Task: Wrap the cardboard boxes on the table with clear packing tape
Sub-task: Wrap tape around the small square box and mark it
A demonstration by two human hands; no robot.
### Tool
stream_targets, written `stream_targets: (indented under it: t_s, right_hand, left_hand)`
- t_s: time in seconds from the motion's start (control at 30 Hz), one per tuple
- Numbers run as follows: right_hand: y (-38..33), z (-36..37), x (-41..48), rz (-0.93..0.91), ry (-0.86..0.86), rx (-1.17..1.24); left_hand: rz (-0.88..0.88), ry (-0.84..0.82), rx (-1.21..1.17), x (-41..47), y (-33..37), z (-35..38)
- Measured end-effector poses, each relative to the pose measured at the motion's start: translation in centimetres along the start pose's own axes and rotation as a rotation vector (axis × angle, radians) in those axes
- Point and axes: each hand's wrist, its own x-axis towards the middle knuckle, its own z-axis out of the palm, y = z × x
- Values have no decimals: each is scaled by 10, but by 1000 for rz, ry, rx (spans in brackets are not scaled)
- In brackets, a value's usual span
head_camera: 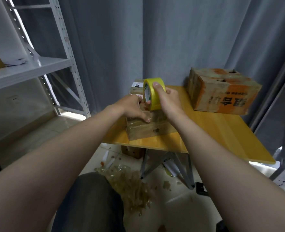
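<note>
We count three cardboard boxes (pixel 145 130) (pixel 136 86) (pixel 222 92) on the surface (pixel 205 131), a fourth box (pixel 131 152) on the floor (pixel 175 213), one tape roll (pixel 155 102), and two hands: left hand (pixel 131 106), right hand (pixel 168 99).

Your one camera sits on your head and looks forward and down through a wide lens. Your forearms run in from the bottom corners and meet mid-frame, where your left hand (pixel 131 107) and your right hand (pixel 169 101), gripping the yellow roll of packing tape (pixel 155 102), lie close over the yellow wooden table (pixel 222 124); the grey pleated curtain (pixel 171 39) fills the top
</note>
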Motion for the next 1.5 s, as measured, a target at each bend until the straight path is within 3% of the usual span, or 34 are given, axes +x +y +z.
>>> stream_targets:
  t_s: [0.37,0.67,0.97,1.5]
  right_hand:
    - [-6,2,7,34,138,25]
    - [-12,-18,-25,35,40,-18]
    - [19,-36,-53,189,41,21]
    - [54,-30,-69,298,29,-90]
  left_hand:
    - [-5,-28,-85,1,-1,2]
    - [-34,-19,-88,8,-3,6]
    - [-54,-34,-89,10,1,5]
    - [-35,-47,-63,8,0,4]
